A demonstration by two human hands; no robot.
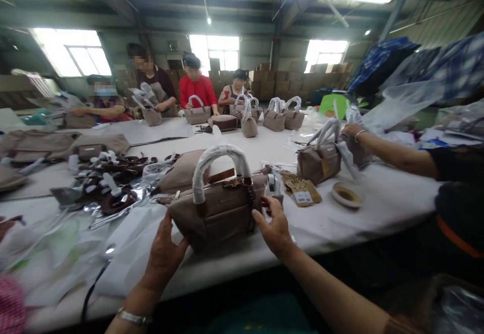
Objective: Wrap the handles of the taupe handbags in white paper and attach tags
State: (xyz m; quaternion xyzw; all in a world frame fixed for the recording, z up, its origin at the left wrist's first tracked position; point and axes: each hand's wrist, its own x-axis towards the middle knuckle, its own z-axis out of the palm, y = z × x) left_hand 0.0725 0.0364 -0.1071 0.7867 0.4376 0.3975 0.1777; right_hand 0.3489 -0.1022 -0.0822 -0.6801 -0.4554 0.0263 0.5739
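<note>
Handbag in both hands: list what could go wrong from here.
1. The handbag sits near the table edge, held only at its ends by the left hand and right hand; it might slip off.
2. Its chain charm could snag or tear the white handle wrapping.

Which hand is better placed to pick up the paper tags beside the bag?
Right, probably. The right hand rests on the handbag at its right end, the side where the paper tags lie on the table; the left hand holds the opposite end.
</note>
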